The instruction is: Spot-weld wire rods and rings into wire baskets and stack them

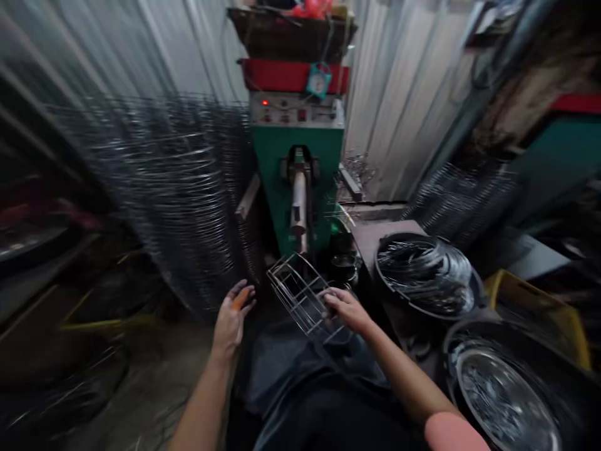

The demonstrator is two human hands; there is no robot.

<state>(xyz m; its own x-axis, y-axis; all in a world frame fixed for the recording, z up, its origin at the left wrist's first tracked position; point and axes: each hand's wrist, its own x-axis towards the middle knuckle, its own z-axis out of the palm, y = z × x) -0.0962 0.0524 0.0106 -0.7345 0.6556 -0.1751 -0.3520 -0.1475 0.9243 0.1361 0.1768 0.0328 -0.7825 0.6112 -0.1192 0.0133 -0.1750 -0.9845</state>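
My right hand (345,308) is closed on the right side of a wire rack (300,299), an open frame of thin, bright metal rods. The rack tilts above my lap, its far end just below the welding machine's arm (299,200). To the left of the rack, apart from it, my left hand (235,313) is raised with its fingers loosely apart. An orange piece wraps or lies across those fingers; it looks worn rather than held. The green and red machine (272,156) stands straight ahead with a red light lit on its panel.
Tall stacks of wire racks (188,200) rise at the left. On the right are a black basin (427,275) of metal rods, another basin with a metal bowl (507,401) of small parts, and a yellow crate (539,300). A corrugated metal wall (389,94) stands behind.
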